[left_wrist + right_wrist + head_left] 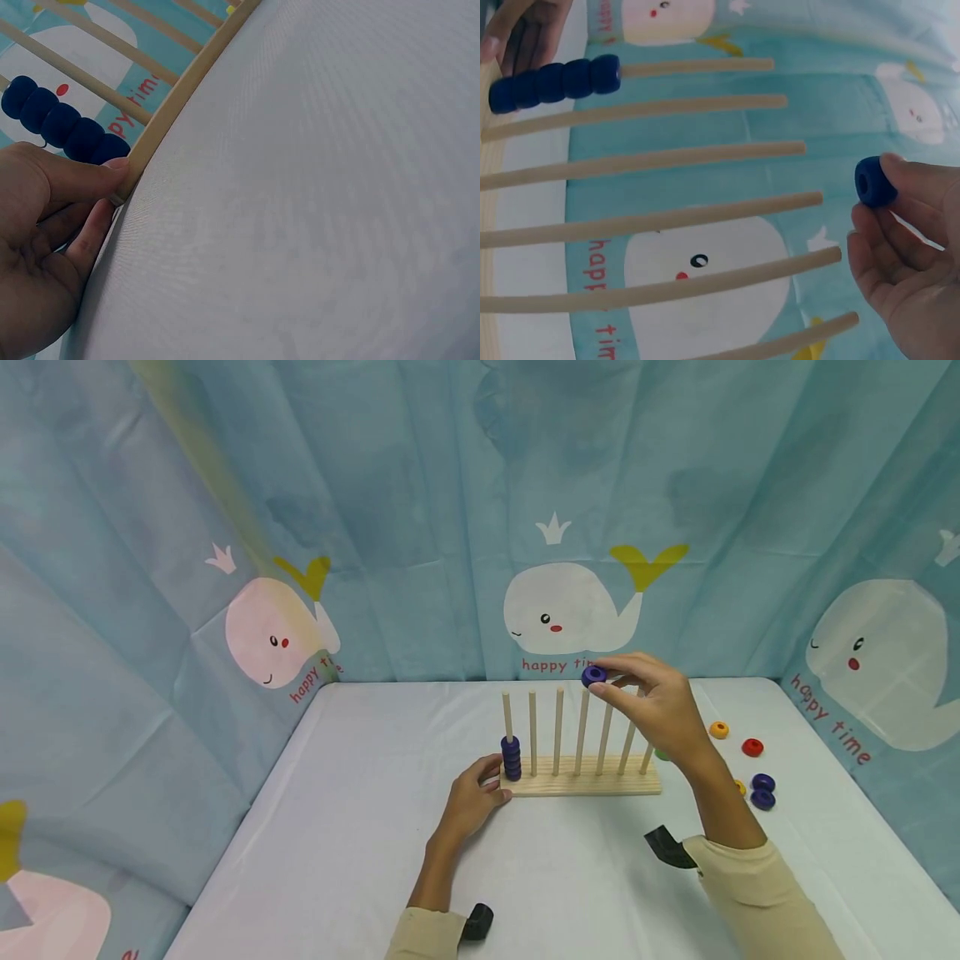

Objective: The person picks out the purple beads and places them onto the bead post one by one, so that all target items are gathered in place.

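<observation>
A wooden peg rack (577,787) with a row of upright pegs stands on the table. Its leftmost peg carries a stack of several dark blue beads (512,758); the other pegs in view are bare. My left hand (471,797) grips the left end of the base, its thumb on the front edge in the left wrist view. Between thumb and fingertips my right hand (660,702) pinches a single blue bead (875,182), its hole showing. That bead is up at peg-top height, apart from the peg tips in the right wrist view.
To the right of the rack lie loose beads: an orange one (719,729), a red one (752,747), two blue ones (762,791) and a partly hidden yellow one (740,787). A green bead (661,755) shows behind the right wrist. A whale-print curtain (420,527) surrounds the white table (360,827).
</observation>
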A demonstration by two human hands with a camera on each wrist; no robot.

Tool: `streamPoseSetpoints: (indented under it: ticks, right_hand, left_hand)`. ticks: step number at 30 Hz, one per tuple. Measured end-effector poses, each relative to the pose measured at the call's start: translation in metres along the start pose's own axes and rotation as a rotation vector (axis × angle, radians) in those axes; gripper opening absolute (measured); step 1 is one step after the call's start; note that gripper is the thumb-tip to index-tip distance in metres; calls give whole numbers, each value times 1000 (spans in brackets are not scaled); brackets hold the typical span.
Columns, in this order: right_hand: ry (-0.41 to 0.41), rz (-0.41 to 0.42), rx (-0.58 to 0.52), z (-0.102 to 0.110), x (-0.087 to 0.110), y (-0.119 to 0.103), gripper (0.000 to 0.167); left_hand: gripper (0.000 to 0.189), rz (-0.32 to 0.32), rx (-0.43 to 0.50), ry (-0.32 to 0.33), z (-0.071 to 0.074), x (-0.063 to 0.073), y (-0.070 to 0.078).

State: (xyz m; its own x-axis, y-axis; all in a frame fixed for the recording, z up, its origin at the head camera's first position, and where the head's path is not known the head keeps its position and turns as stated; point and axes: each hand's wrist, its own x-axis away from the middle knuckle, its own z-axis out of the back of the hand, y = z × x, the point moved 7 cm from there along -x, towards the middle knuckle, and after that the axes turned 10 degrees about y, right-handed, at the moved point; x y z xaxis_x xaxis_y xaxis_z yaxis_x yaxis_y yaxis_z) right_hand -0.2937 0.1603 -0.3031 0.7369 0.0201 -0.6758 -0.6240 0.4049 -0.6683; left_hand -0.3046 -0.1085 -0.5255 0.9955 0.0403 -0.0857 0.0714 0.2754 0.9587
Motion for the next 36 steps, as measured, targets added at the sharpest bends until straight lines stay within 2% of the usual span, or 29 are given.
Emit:
streamPoseSetpoints:
  ticks: [10,17,26,36]
  right_hand:
    - [-65,-8,18,-23,-4,-4,31]
    - [-96,0,-49,-37,-6,-12,31]
    - [-121,23,-77,-56,-8,-21,32]
    - [-142,52,-32,-73,-8,-22,35]
  left_hand:
    - [63,4,2,-8,0,1,0]
    - [64,-2,-12,-9,0,1,0]
    - [64,14,-9,-9,1,2,0]
    - [64,-4,-10,-12,0,0,-1]
